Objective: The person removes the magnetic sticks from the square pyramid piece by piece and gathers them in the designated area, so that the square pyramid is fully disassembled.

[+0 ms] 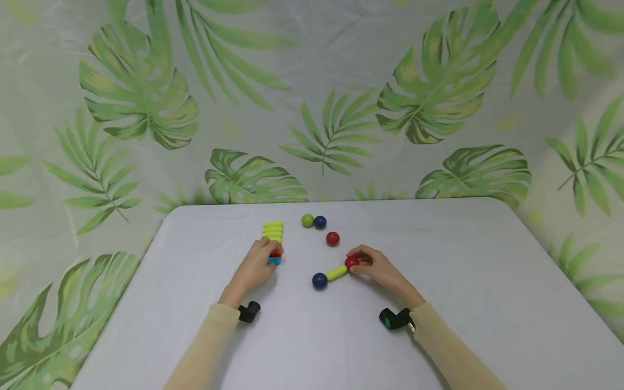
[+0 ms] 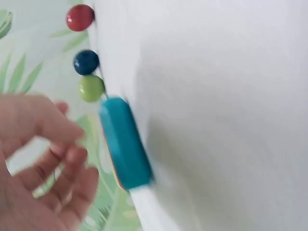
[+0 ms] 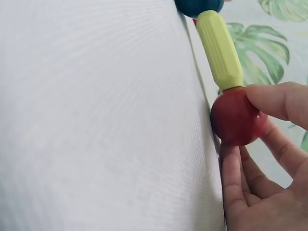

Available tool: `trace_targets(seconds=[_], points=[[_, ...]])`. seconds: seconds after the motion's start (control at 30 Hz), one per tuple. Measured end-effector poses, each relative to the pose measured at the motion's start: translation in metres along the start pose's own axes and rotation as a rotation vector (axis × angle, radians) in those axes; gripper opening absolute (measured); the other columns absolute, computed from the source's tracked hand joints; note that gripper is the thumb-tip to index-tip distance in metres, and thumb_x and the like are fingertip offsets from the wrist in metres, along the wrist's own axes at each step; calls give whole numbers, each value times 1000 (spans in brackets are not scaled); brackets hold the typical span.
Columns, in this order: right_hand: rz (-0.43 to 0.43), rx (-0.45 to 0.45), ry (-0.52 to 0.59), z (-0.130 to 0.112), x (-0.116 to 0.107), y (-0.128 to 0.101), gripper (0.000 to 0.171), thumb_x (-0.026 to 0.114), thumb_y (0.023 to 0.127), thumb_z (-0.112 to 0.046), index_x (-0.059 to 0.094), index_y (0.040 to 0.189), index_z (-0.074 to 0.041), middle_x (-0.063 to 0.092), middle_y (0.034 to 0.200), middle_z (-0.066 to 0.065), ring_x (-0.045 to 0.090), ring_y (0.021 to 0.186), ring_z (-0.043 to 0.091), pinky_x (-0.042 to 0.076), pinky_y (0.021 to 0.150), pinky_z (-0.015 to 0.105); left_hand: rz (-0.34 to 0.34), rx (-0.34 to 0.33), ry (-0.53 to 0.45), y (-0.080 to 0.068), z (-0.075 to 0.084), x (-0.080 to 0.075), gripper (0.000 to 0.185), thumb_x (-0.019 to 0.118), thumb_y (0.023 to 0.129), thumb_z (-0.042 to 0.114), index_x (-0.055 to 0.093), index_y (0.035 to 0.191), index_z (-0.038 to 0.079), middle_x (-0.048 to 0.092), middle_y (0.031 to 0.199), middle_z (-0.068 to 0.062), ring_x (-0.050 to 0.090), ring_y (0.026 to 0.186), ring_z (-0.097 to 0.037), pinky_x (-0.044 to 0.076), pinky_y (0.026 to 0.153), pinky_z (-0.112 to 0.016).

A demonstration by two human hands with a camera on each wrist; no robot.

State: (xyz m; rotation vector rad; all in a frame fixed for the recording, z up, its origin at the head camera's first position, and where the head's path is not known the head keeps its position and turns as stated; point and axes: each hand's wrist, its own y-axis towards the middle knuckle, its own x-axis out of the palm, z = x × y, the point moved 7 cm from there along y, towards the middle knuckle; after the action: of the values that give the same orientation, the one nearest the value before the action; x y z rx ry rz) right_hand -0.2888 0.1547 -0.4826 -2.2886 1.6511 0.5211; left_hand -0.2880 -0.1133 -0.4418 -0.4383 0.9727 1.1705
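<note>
My right hand (image 1: 377,266) pinches a red ball (image 3: 236,117) between thumb and fingers. That ball joins one end of a yellow-green rod (image 3: 220,50), and a dark blue ball (image 1: 319,280) sits at the rod's other end. On the left, my left hand (image 1: 258,260) hovers over a row of rods. Its fingers are loosely bent, and nothing shows between them in the left wrist view. Nearest to it lies a blue rod (image 2: 125,144), with a red rod (image 1: 276,252) behind, partly covered by the fingers. Several yellow-green rods (image 1: 273,229) continue the row farther back.
Toward the back of the white table (image 1: 439,244), a green ball (image 1: 307,220) touches a second dark blue ball (image 1: 320,222). Another red ball (image 1: 332,239) lies alone between them and my right hand. A leaf-patterned cloth (image 1: 336,81) hangs behind the table.
</note>
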Motion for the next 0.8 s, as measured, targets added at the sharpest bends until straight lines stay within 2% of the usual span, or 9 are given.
trace_targets(seconds=[0.07,0.13,0.2,0.3,0.4,0.53,0.6,0.67,0.8], points=[[8,13,-10,1,-1,-1,29,69,89,-15,62,114,-4,61,109,10,54,95,23,46,86,31,-89,76,-81,3,19,13,29,62,82,-7,60,108,6,53,105,-8,49,99,-26,45,87,-40],[16,25,-29,2,-2,-1,29,70,88,-18,62,113,-5,61,107,9,54,93,22,46,84,30,-194,119,-123,5,36,30,30,64,88,4,57,116,7,52,112,-8,49,105,-25,45,92,-40],[23,40,-32,2,-2,-1,30,71,87,-21,62,112,-6,60,105,8,53,92,23,46,82,30,-266,138,-95,8,48,45,33,66,90,15,54,121,10,50,116,-6,47,108,-23,45,93,-38],[-8,36,-34,2,1,-1,32,71,87,-22,61,112,-5,59,104,8,52,91,22,45,82,30,-287,140,3,13,56,59,30,67,90,19,55,117,14,50,111,-1,48,101,-19,46,89,-33],[-42,28,-13,3,4,-1,32,71,88,-20,60,113,-3,60,104,8,52,91,21,45,81,29,-274,160,46,20,58,62,17,65,90,10,61,106,14,53,103,0,50,93,-17,47,85,-31],[-55,5,6,3,3,-1,31,69,89,-17,60,114,-1,61,104,8,53,90,21,45,80,30,-257,148,-23,29,54,60,17,61,89,3,66,103,11,58,108,-3,54,100,-19,46,92,-33],[-53,-2,4,3,1,-2,30,69,90,-17,60,114,-1,60,103,8,53,89,21,45,79,31,-199,96,-81,37,47,56,19,63,89,2,66,106,10,57,112,-7,54,105,-23,45,94,-35],[-50,1,-2,3,0,-1,29,69,89,-19,61,113,-3,61,102,6,53,89,21,45,79,30,-110,34,-146,47,40,51,24,67,87,2,63,111,8,56,114,-10,54,106,-25,45,95,-37],[-42,14,-10,4,0,1,27,70,89,-20,62,110,-6,61,100,4,53,88,21,45,80,30,40,-86,-256,66,26,46,29,70,86,2,61,114,5,57,114,-12,57,98,-25,49,88,-35]])
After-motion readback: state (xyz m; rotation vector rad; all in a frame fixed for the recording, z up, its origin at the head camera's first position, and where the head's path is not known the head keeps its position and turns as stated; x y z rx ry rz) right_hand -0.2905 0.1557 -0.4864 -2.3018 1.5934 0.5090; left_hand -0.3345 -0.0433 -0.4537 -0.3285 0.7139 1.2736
